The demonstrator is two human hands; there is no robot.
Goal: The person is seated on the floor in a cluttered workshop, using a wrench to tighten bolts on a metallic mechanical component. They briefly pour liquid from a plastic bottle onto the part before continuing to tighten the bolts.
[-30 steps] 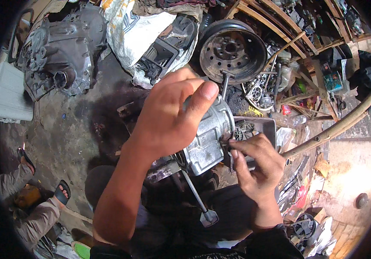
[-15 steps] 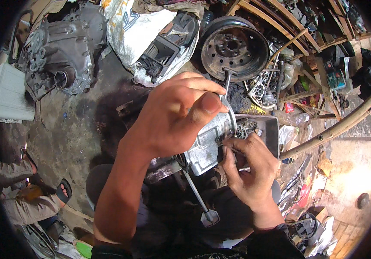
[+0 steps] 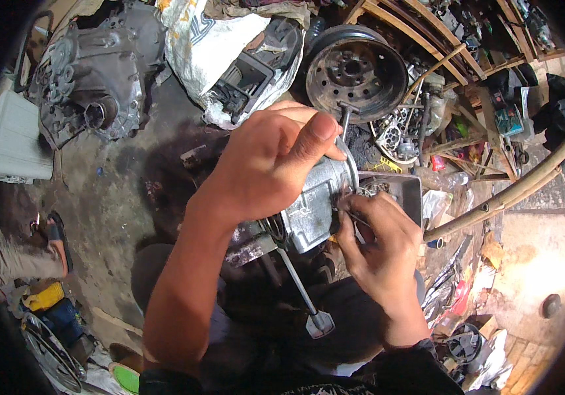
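A silvery cast-metal housing [image 3: 314, 209], round-rimmed at its right end, sits in front of me at the middle. My left hand [image 3: 272, 161] lies over its upper side, fingers curled round the far edge and thumb raised; the fingertips are partly hidden. At the housing's right side my right hand [image 3: 382, 234] has thumb and forefinger pinched together; whatever is between them is dark and too small to make out. A metal rod with a flat, spade-like end [image 3: 320, 324] sticks out below the housing toward me. Beyond my left hand a thin metal bar [image 3: 346, 122] points away.
A steel wheel rim [image 3: 357, 79] stands beyond the housing, beside a white sack [image 3: 213, 46] of parts. A large gearbox casing [image 3: 101, 79] and a pale bin [image 3: 19, 141] are at far left. A parts tray [image 3: 409, 194] lies right. Another person's sandalled foot [image 3: 58, 240] is at left.
My left thumb has risen and moved left, and the housing has shifted slightly up in view. My right hand keeps its pinch. At left, the other person's legs and feet have moved.
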